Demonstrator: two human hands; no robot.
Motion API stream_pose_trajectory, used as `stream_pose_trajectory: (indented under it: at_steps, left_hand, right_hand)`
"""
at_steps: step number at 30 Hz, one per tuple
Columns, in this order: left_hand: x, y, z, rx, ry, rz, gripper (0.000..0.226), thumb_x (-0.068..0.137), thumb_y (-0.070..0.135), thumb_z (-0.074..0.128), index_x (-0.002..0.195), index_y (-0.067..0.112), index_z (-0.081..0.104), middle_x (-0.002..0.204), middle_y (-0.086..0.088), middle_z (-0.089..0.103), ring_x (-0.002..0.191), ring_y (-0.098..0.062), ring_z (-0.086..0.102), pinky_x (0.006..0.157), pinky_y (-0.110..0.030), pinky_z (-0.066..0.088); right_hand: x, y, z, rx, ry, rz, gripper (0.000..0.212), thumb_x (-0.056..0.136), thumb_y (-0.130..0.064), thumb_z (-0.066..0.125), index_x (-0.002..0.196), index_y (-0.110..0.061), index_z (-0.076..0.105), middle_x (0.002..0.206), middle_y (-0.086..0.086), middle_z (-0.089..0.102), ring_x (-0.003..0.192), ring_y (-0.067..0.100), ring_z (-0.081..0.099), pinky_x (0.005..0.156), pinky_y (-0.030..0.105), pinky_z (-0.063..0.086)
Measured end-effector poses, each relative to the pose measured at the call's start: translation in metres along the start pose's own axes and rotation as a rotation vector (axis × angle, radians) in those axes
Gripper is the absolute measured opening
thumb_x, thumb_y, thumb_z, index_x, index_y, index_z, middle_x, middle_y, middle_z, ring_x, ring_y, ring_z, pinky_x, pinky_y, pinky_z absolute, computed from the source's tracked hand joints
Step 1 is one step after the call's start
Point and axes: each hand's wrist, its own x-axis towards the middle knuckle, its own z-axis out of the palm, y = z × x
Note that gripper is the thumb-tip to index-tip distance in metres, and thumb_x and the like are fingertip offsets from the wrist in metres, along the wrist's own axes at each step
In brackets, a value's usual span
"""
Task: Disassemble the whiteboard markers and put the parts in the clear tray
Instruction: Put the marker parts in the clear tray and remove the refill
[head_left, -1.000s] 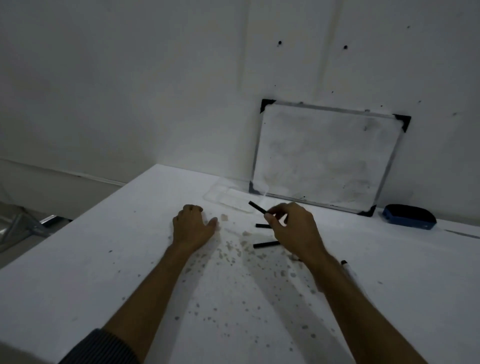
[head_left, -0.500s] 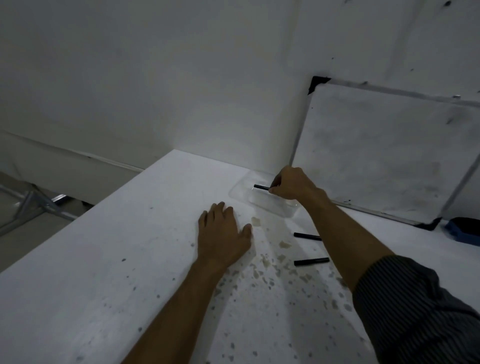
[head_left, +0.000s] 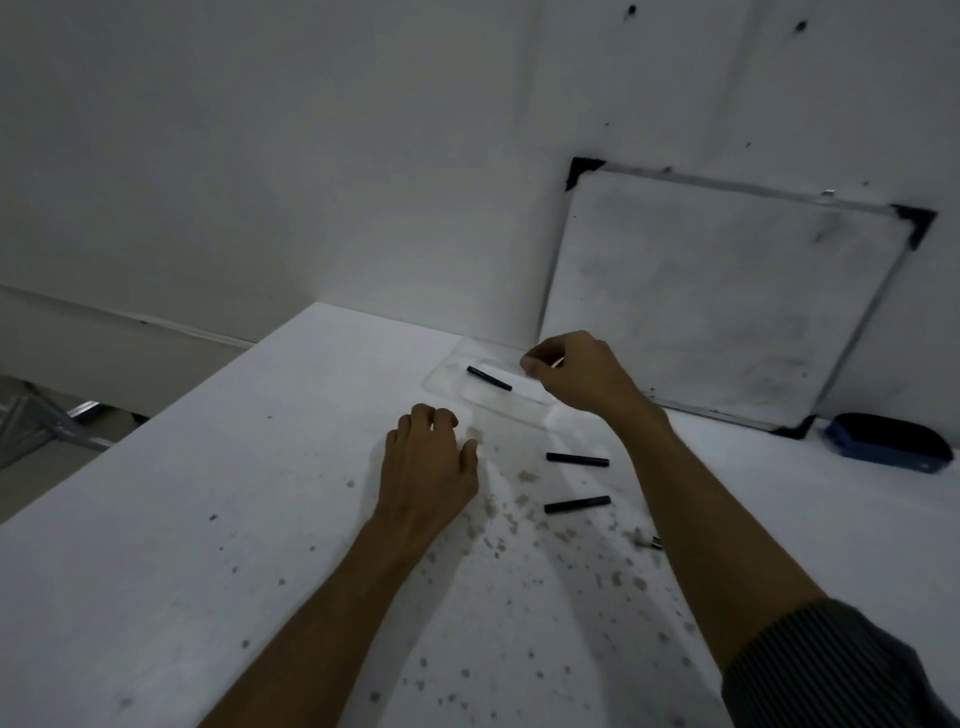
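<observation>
While the left hand (head_left: 423, 467) rests loosely curled and empty on the stained white table (head_left: 156, 571) | two black marker parts (head_left: 576, 459) lie beside it | right hand (head_left: 576, 371) hangs half-curled, holding nothing, over the clear tray (head_left: 441, 384) | one black part (head_left: 489, 378) inside | whiteboard (head_left: 722, 296) leans on the wall, eraser (head_left: 888, 442) alongside.

One black marker part (head_left: 489, 378) lies in the clear tray (head_left: 441, 382), two beside it
</observation>
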Motion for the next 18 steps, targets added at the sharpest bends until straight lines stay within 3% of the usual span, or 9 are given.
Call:
stream_pose_trajectory:
  at_steps: [3,5,7,10,12,14,18]
  left_hand:
    - [-0.017,0.029,-0.008,-0.163,0.034,0.172,0.031,0.098,0.030,0.067,0.118,0.006,0.067,0.116,-0.013,0.066,0.104,-0.028,0.062,0.091,-0.039,0.051]
    - [-0.031,0.051,-0.011,-0.261,-0.023,0.290,0.031,0.099,0.031,0.066,0.121,0.010,0.065,0.118,-0.008,0.065,0.106,-0.021,0.061,0.091,-0.030,0.048]
    - [-0.042,0.070,-0.010,-0.340,-0.133,0.383,0.034,0.100,0.032,0.065,0.127,0.012,0.062,0.124,-0.003,0.064,0.112,-0.016,0.061,0.092,-0.020,0.044]
    - [-0.054,0.092,-0.002,-0.412,-0.268,0.441,0.038,0.101,0.035,0.064,0.134,0.015,0.061,0.131,0.001,0.064,0.119,-0.009,0.061,0.097,-0.017,0.045]
    - [-0.064,0.101,0.007,-0.407,-0.313,0.461,0.040,0.102,0.037,0.063,0.136,0.016,0.060,0.132,0.001,0.065,0.119,-0.010,0.061,0.099,-0.020,0.047]
    - [-0.076,0.105,0.017,-0.385,-0.320,0.465,0.041,0.102,0.038,0.062,0.137,0.016,0.058,0.132,0.000,0.063,0.119,-0.011,0.061,0.099,-0.022,0.047]
    - [-0.090,0.099,0.028,-0.384,-0.282,0.454,0.042,0.101,0.034,0.063,0.138,0.016,0.055,0.135,0.000,0.061,0.123,-0.011,0.058,0.106,-0.024,0.047]
  right_hand:
    - [-0.056,0.013,-0.023,0.035,0.028,-0.006,0.026,0.095,-0.042,0.066,0.109,-0.024,0.079,0.100,-0.010,0.076,0.073,-0.008,0.061,0.060,0.004,0.037]
    - [-0.100,0.025,-0.034,0.054,0.049,0.018,0.020,0.095,-0.041,0.066,0.105,-0.028,0.079,0.094,-0.016,0.075,0.069,-0.012,0.062,0.055,0.001,0.040]
    - [-0.145,0.041,-0.039,0.011,0.092,0.042,0.017,0.095,-0.038,0.067,0.104,-0.030,0.078,0.091,-0.017,0.071,0.069,-0.011,0.060,0.061,-0.002,0.040]
    - [-0.206,0.064,-0.041,-0.050,0.187,0.098,0.019,0.095,-0.034,0.068,0.111,-0.026,0.075,0.096,-0.009,0.068,0.073,-0.005,0.054,0.069,0.007,0.036]
    - [-0.235,0.073,-0.041,-0.072,0.224,0.155,0.024,0.095,-0.033,0.067,0.117,-0.022,0.071,0.103,-0.004,0.066,0.086,0.007,0.060,0.077,0.017,0.038]
    - [-0.251,0.076,-0.040,-0.103,0.228,0.223,0.033,0.094,-0.037,0.067,0.124,-0.020,0.067,0.111,0.000,0.063,0.097,0.014,0.063,0.078,0.020,0.040]
    - [-0.262,0.072,-0.031,-0.197,0.165,0.333,0.047,0.092,-0.053,0.064,0.127,-0.021,0.060,0.113,0.001,0.064,0.098,0.017,0.063,0.077,0.029,0.051]
